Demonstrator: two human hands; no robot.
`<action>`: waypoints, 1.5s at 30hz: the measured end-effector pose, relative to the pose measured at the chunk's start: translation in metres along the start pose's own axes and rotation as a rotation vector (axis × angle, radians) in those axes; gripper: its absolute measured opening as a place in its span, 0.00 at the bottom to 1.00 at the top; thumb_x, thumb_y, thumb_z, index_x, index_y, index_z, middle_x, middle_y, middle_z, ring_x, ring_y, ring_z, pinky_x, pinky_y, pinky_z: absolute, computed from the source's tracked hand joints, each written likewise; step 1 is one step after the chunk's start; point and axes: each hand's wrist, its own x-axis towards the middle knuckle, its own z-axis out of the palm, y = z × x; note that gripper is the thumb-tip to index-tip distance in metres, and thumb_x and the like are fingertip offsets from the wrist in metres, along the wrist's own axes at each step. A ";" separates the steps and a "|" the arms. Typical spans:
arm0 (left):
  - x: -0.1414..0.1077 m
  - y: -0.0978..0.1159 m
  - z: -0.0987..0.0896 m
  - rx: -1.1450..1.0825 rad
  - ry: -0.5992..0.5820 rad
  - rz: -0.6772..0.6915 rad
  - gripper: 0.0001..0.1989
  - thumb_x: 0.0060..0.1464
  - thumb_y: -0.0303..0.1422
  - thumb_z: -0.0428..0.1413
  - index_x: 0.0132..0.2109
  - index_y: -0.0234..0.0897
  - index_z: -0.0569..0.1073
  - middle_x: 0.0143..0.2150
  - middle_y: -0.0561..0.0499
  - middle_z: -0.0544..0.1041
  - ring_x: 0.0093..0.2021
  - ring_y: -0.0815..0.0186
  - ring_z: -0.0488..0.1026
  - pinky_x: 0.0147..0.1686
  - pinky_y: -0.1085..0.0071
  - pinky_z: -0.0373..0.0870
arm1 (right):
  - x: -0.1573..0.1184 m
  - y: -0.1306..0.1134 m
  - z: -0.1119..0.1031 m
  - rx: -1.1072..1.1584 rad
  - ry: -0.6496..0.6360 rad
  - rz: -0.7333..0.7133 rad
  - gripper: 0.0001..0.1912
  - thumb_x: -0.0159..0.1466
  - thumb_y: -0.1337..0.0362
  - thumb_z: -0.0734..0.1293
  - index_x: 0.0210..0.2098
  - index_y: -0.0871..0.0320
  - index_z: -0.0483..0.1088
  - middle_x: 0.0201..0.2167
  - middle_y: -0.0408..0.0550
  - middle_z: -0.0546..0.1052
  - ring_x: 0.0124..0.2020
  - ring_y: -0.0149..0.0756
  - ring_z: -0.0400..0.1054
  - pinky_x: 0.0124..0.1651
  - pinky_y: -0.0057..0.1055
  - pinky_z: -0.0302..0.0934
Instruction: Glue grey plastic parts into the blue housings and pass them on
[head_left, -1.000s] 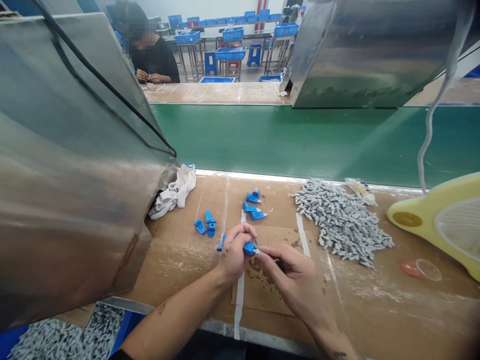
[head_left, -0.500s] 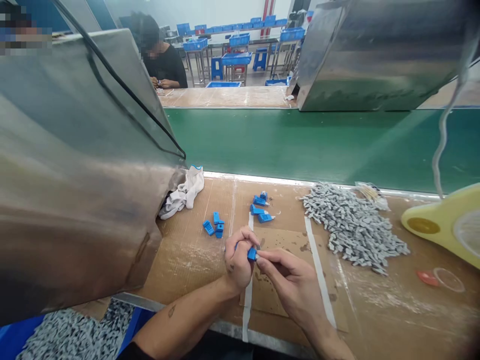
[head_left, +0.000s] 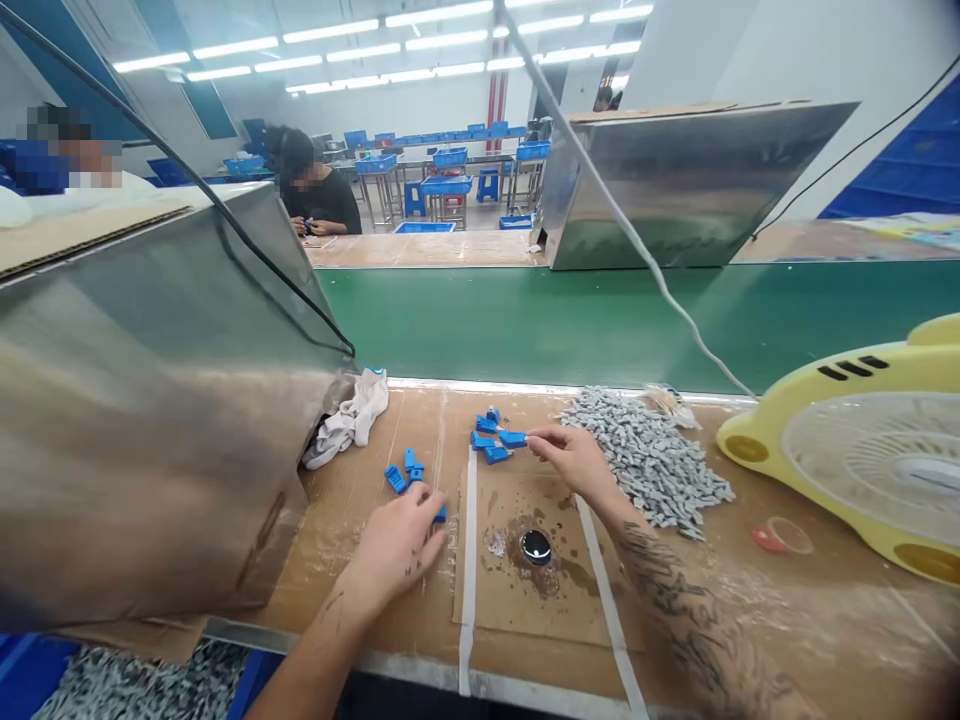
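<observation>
My right hand (head_left: 566, 455) pinches a small blue plastic piece (head_left: 513, 439) with a pale tip, at a loose group of similar blue pieces (head_left: 484, 441) beyond the cardboard mat. My left hand (head_left: 401, 535) is lowered to the table on the left, its fingers curled round another blue plastic piece (head_left: 440, 514), partly hidden by them. Just past those fingers lie a few more blue pieces (head_left: 395, 479). Between my hands, a round, shiny black object (head_left: 536, 547) sits on the stained cardboard mat (head_left: 517, 615), with wet-looking spots around it.
A heap of small grey parts (head_left: 645, 455) lies at right, beside a yellow fan (head_left: 840, 450). White gloves (head_left: 352, 415) rest against a metal housing (head_left: 172, 420) at left. A green conveyor belt (head_left: 525, 320) runs behind. Below left, a bin holds grey parts (head_left: 142, 680). Another person (head_left: 322, 195) sits across.
My hands have parted: the right moved forward to the blue pieces beyond the mat, the left moved to the left-hand pieces. The black round object is now uncovered. The view has tilted up.
</observation>
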 end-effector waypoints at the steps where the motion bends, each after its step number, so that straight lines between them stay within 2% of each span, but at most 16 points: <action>1: -0.001 0.001 0.007 0.027 -0.049 0.001 0.10 0.61 0.32 0.53 0.49 0.42 0.73 0.50 0.45 0.71 0.43 0.58 0.74 0.41 0.66 0.67 | 0.002 0.006 0.006 -0.019 -0.009 -0.002 0.18 0.62 0.54 0.64 0.37 0.60 0.81 0.29 0.50 0.82 0.30 0.40 0.75 0.33 0.33 0.66; 4: 0.003 0.004 0.020 0.029 -0.048 -0.015 0.10 0.60 0.28 0.50 0.46 0.40 0.73 0.49 0.43 0.70 0.44 0.57 0.74 0.43 0.66 0.68 | 0.003 0.016 0.016 -0.102 -0.026 -0.015 0.19 0.64 0.55 0.63 0.43 0.59 0.81 0.37 0.52 0.83 0.36 0.42 0.77 0.39 0.34 0.68; 6: 0.007 0.002 0.022 -0.084 0.004 0.012 0.12 0.60 0.27 0.48 0.48 0.39 0.73 0.47 0.43 0.72 0.45 0.57 0.73 0.46 0.64 0.67 | 0.000 0.021 0.005 -0.179 -0.020 -0.018 0.19 0.65 0.56 0.63 0.46 0.59 0.80 0.40 0.53 0.83 0.40 0.44 0.77 0.44 0.36 0.68; 8: 0.011 -0.002 0.020 -0.338 0.037 0.021 0.16 0.58 0.28 0.48 0.52 0.39 0.72 0.42 0.46 0.73 0.41 0.60 0.72 0.43 0.66 0.66 | -0.007 0.026 -0.019 -0.265 -0.015 -0.019 0.19 0.66 0.58 0.62 0.48 0.59 0.79 0.42 0.53 0.83 0.42 0.43 0.76 0.48 0.37 0.67; 10: 0.016 -0.003 0.017 -0.702 -0.004 -0.046 0.15 0.56 0.31 0.48 0.50 0.36 0.72 0.32 0.50 0.70 0.30 0.66 0.67 0.32 0.72 0.63 | -0.016 0.031 -0.050 -0.358 -0.046 -0.027 0.18 0.67 0.59 0.61 0.47 0.58 0.79 0.42 0.51 0.83 0.41 0.42 0.76 0.47 0.36 0.67; 12: 0.026 0.002 0.017 -1.053 -0.114 -0.143 0.13 0.54 0.35 0.49 0.42 0.34 0.73 0.24 0.55 0.62 0.21 0.72 0.56 0.21 0.76 0.50 | -0.028 0.033 -0.076 -0.461 -0.128 -0.052 0.14 0.66 0.62 0.62 0.42 0.56 0.80 0.39 0.49 0.82 0.39 0.41 0.75 0.44 0.34 0.66; 14: 0.039 0.014 0.017 -1.303 -0.216 -0.192 0.12 0.53 0.39 0.54 0.37 0.33 0.71 0.22 0.58 0.57 0.17 0.76 0.49 0.17 0.78 0.39 | -0.041 0.034 -0.092 -0.568 -0.233 -0.087 0.09 0.62 0.66 0.66 0.36 0.55 0.80 0.35 0.48 0.81 0.38 0.41 0.74 0.42 0.33 0.64; 17: 0.061 0.035 0.020 -1.524 -0.293 -0.185 0.16 0.49 0.41 0.63 0.33 0.35 0.67 0.21 0.60 0.58 0.15 0.79 0.47 0.15 0.79 0.35 | -0.057 0.034 -0.093 -0.718 -0.323 -0.129 0.08 0.59 0.71 0.69 0.33 0.55 0.80 0.34 0.50 0.79 0.40 0.44 0.72 0.41 0.33 0.62; 21: 0.076 0.041 0.033 -1.736 -0.423 -0.245 0.14 0.44 0.37 0.64 0.33 0.36 0.68 0.17 0.62 0.54 0.13 0.77 0.49 0.12 0.81 0.39 | -0.063 0.040 -0.079 -0.842 -0.327 -0.142 0.13 0.66 0.71 0.63 0.32 0.57 0.78 0.35 0.53 0.76 0.39 0.42 0.70 0.40 0.32 0.60; 24: 0.075 0.031 0.046 -1.838 -0.446 -0.296 0.11 0.44 0.36 0.61 0.32 0.36 0.70 0.14 0.62 0.51 0.13 0.75 0.51 0.11 0.80 0.43 | -0.063 0.047 -0.075 -0.871 -0.310 -0.135 0.13 0.67 0.69 0.62 0.30 0.56 0.77 0.34 0.51 0.75 0.39 0.40 0.69 0.41 0.31 0.59; 27: 0.070 0.024 0.054 -1.897 -0.404 -0.277 0.09 0.45 0.35 0.60 0.30 0.35 0.69 0.14 0.61 0.52 0.14 0.74 0.52 0.13 0.80 0.46 | -0.066 0.055 -0.075 -0.881 -0.255 -0.096 0.08 0.67 0.67 0.64 0.37 0.57 0.76 0.35 0.51 0.76 0.41 0.42 0.70 0.43 0.32 0.60; 29: 0.068 0.025 0.056 -1.936 -0.384 -0.247 0.08 0.46 0.35 0.59 0.29 0.35 0.69 0.14 0.59 0.53 0.15 0.73 0.54 0.14 0.79 0.49 | -0.070 0.059 -0.073 -0.885 -0.202 -0.057 0.08 0.67 0.66 0.64 0.41 0.58 0.75 0.36 0.52 0.77 0.41 0.44 0.70 0.44 0.34 0.61; 32: 0.067 0.030 0.057 -1.960 -0.358 -0.224 0.08 0.47 0.34 0.57 0.28 0.34 0.69 0.14 0.58 0.54 0.16 0.72 0.55 0.17 0.78 0.52 | -0.074 0.062 -0.068 -0.866 -0.150 -0.028 0.11 0.68 0.66 0.61 0.42 0.58 0.76 0.36 0.54 0.78 0.41 0.45 0.72 0.45 0.36 0.62; 38: 0.066 0.033 0.063 -1.905 -0.308 -0.261 0.08 0.47 0.35 0.57 0.30 0.34 0.70 0.15 0.58 0.55 0.16 0.73 0.53 0.17 0.78 0.48 | -0.079 0.065 -0.061 -0.687 -0.109 -0.031 0.13 0.68 0.64 0.60 0.42 0.56 0.77 0.38 0.51 0.79 0.41 0.42 0.72 0.46 0.36 0.65; 42: 0.065 0.033 0.065 -1.871 -0.299 -0.272 0.09 0.48 0.36 0.57 0.32 0.34 0.70 0.16 0.58 0.56 0.17 0.74 0.52 0.18 0.77 0.48 | -0.083 0.067 -0.067 -0.548 -0.064 -0.003 0.14 0.67 0.61 0.61 0.44 0.58 0.76 0.36 0.51 0.79 0.36 0.41 0.73 0.41 0.36 0.67; 45: 0.065 0.035 0.064 -1.861 -0.291 -0.259 0.10 0.49 0.37 0.58 0.31 0.33 0.70 0.17 0.58 0.56 0.18 0.74 0.52 0.19 0.77 0.49 | -0.091 0.063 -0.074 -0.467 -0.062 -0.012 0.15 0.68 0.58 0.61 0.46 0.57 0.76 0.38 0.51 0.80 0.38 0.41 0.74 0.41 0.36 0.68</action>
